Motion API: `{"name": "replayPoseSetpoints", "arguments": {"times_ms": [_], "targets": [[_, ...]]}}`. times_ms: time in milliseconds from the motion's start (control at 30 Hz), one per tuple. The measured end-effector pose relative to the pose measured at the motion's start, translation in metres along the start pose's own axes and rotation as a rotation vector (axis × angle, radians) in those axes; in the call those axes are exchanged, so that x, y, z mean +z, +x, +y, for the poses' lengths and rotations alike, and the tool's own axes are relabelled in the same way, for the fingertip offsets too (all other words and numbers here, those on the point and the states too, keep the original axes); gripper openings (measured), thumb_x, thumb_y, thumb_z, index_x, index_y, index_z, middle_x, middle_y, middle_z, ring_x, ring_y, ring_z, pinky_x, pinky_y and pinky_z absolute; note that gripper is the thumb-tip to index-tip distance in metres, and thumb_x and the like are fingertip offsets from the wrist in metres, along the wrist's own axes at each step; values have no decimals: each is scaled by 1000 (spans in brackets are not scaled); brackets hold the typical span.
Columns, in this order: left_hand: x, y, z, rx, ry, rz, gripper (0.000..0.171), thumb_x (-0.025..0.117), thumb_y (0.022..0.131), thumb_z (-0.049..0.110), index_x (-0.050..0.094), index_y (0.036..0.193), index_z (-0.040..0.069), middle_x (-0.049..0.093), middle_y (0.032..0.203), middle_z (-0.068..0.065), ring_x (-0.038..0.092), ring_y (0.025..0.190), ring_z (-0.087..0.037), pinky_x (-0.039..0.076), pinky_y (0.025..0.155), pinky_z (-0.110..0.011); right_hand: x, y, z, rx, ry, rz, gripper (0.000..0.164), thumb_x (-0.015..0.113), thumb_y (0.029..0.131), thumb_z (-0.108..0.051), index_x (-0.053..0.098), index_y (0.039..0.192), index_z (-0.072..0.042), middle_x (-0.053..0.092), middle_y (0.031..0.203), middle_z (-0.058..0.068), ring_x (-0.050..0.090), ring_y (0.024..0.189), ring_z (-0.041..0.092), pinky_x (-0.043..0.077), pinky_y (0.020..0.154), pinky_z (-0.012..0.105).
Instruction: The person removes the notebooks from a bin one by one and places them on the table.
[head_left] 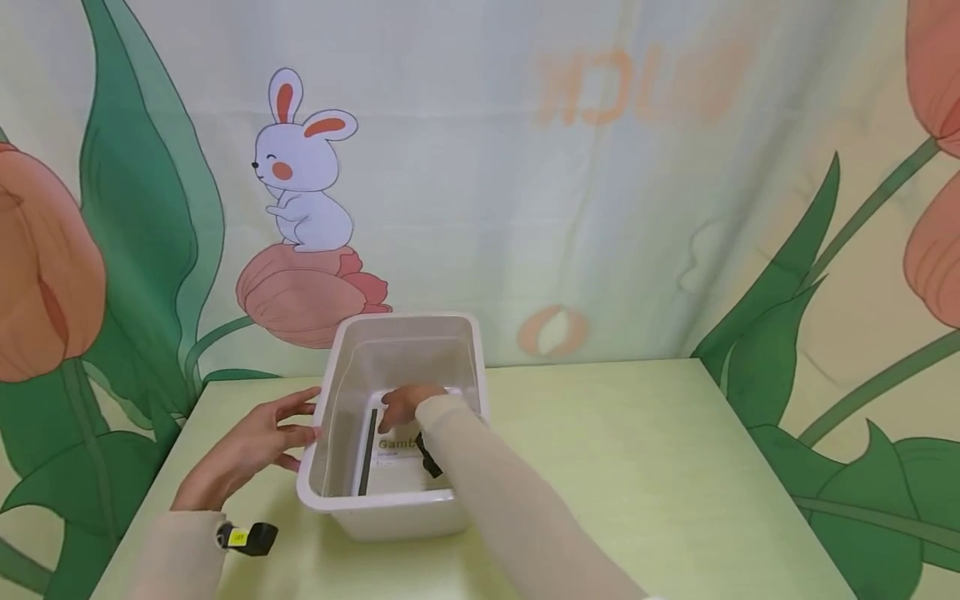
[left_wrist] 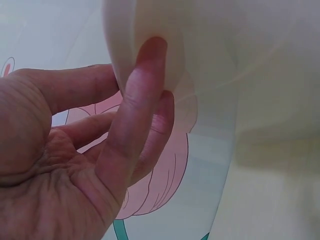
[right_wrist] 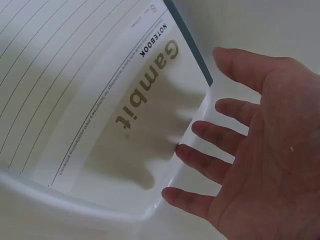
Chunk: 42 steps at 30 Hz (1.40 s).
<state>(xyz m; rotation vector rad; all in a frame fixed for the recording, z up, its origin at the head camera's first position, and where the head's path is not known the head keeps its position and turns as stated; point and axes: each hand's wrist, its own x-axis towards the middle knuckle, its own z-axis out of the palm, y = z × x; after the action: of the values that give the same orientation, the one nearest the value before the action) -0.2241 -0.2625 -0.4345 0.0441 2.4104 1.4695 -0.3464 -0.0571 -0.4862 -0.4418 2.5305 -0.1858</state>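
A white plastic bin [head_left: 397, 521] stands on the table, with a notebook [head_left: 386, 473] marked "Gambit" lying flat on its floor. In the right wrist view the notebook [right_wrist: 100, 100] shows ruled lines and a dark spine strip. My left hand [head_left: 262, 442] is at the bin's left side, fingertips touching the rim from outside. The left wrist view shows that hand's fingers [left_wrist: 137, 100] bent lightly against the rim and outer wall. My right hand [head_left: 408, 404] reaches inside the bin with spread fingers by the notebook's edge, holding nothing; whether the fingertips touch it I cannot tell.
The pale green table [head_left: 637, 467] extends to the right of the bin. Behind it hangs a curtain [head_left: 465, 167] printed with a rabbit and tulips. A small black camera [head_left: 258, 539] sits on the left wrist.
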Motion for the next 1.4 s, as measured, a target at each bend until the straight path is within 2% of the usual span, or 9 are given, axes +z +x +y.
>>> {"name": "replayPoseSetpoints", "arguments": {"times_ms": [167,300,400,500,767,967,1133,1300,1400], "targets": [[2,1,-1,9,-13,-8,79,67,94,21,21,158,15,34,152,-26,58,121,-40,61,76,-41,6,4,1,0,-32,-5,68,67,82,-51,43,145,-43,44,151,-17,43,137,9,37,114,37],[4,3,0,11,-8,-6,78,67,94,21,22,158,16,33,152,-26,57,122,-42,62,76,-41,5,4,-1,-11,-75,51,54,68,81,-50,60,132,-34,56,137,-10,52,121,10,45,105,35],[4,3,2,2,-2,-3,77,66,94,20,23,158,16,34,152,-26,57,123,-42,61,76,-40,2,2,-3,-33,-136,98,46,68,81,-51,67,120,-27,56,126,-1,52,111,15,49,98,37],[4,5,4,5,7,0,77,66,94,21,23,157,17,36,151,-26,57,121,-42,62,76,-40,-2,-1,-5,-33,-166,134,53,69,80,-53,65,124,-25,54,129,1,52,116,17,49,99,41],[5,4,5,4,-4,-4,78,66,94,22,21,158,17,36,151,-25,55,123,-44,61,76,-41,-4,0,-6,-35,-86,130,63,70,79,-56,56,132,-23,62,132,-4,59,115,14,49,100,39],[2,-1,2,-11,-2,4,80,66,94,23,19,158,16,35,151,-26,56,123,-43,61,76,-41,-2,-1,-11,-19,-56,107,86,70,75,-64,39,148,-30,56,142,-5,53,129,18,43,107,42],[0,-4,0,-17,-12,9,81,67,94,23,19,158,17,35,151,-26,57,122,-41,62,76,-41,0,-3,-18,9,-15,102,83,69,72,-68,43,143,-35,60,131,-5,55,117,16,41,105,41],[0,-3,1,-17,-18,2,78,65,95,22,20,158,16,35,151,-26,55,124,-42,61,76,-40,3,6,-19,19,16,145,80,70,70,-70,47,139,-37,61,123,-6,54,109,15,43,104,42],[0,-3,1,-19,-17,4,76,64,96,21,21,158,17,36,151,-25,57,121,-40,61,76,-40,6,20,-16,-47,24,259,78,71,68,-73,50,135,-38,59,124,-9,52,113,14,42,105,44]]}}
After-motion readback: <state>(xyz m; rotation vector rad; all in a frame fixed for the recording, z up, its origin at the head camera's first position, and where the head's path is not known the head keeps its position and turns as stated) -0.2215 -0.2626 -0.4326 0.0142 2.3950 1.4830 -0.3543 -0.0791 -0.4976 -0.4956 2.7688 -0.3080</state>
